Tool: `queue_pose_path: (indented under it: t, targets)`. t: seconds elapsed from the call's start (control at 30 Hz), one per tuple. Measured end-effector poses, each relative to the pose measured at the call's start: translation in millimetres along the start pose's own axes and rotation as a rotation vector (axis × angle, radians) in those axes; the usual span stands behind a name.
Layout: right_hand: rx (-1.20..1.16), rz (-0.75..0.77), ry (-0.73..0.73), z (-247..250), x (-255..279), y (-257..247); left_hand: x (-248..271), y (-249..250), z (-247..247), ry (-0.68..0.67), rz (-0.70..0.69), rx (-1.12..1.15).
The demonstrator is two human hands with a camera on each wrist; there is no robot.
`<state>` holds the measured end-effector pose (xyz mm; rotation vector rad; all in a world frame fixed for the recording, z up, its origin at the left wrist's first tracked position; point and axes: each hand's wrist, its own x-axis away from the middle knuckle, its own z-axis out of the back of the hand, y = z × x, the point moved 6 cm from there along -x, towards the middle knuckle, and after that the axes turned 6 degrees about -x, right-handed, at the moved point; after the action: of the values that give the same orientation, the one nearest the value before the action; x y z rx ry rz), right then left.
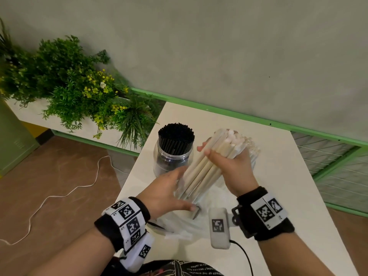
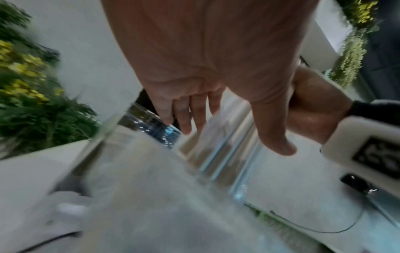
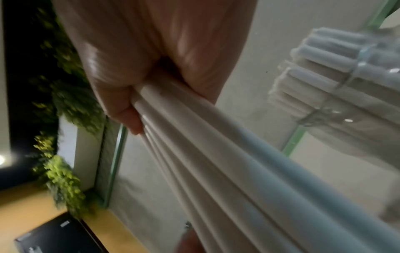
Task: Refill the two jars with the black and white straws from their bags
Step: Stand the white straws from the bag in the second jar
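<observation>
On the white table (image 1: 278,196) my right hand (image 1: 225,162) grips a slanted bundle of white straws (image 1: 207,166), and its fingers curl round them in the right wrist view (image 3: 134,82). The straws' (image 3: 216,154) lower ends sit in a clear plastic bag (image 1: 185,196). My left hand (image 1: 175,188) lies with straight fingers against that bag (image 2: 151,171), thumb spread. Just behind the bundle stands a clear jar (image 1: 253,148) with white straws in it (image 3: 324,85). To its left a clear jar of black straws (image 1: 173,152) stands packed full.
A planter of green and yellow plants (image 1: 75,86) stands left of the table. A green rail (image 1: 239,114) runs along the wall behind, and a wire grid (image 1: 328,156) is at the right. A white cord (image 1: 59,196) lies on the floor. More crumpled plastic (image 1: 179,226) lies near me.
</observation>
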<state>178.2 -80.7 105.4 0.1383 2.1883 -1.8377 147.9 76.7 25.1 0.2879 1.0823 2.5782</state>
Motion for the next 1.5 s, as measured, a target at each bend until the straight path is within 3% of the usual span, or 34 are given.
queue_pose_path:
  t: [0.2,0.43,0.63,0.8,1.03,1.27,1.5]
  targets:
    - [-0.112,0.010,-0.029,-8.6,-7.4,-25.1,-20.7,22.5,3.0,0.069,-0.025,0.236]
    - [-0.166,-0.064,-0.056,1.1,1.1,-23.2,-35.3,32.4,-10.7,-0.066,-0.090,0.319]
    - [-0.136,-0.080,0.076,34.0,-2.5,-21.6,-55.1,50.8,-23.3,-0.113,-0.100,0.224]
    - [-0.069,0.055,0.193,85.3,-27.0,-56.1,-75.2,43.9,-21.2,-0.051,-0.023,0.164]
    - [-0.022,0.146,0.323,149.4,-55.9,-85.4,-97.2,47.2,-38.0,-0.072,-0.027,-0.142]
    - [-0.050,0.068,0.328,140.9,-81.6,-54.1,-121.4,59.3,-58.9,-0.079,-0.092,-0.473]
    - [0.138,0.068,0.398,139.6,-82.2,-27.0,-118.0,64.0,-63.0,-0.060,-0.090,-0.727]
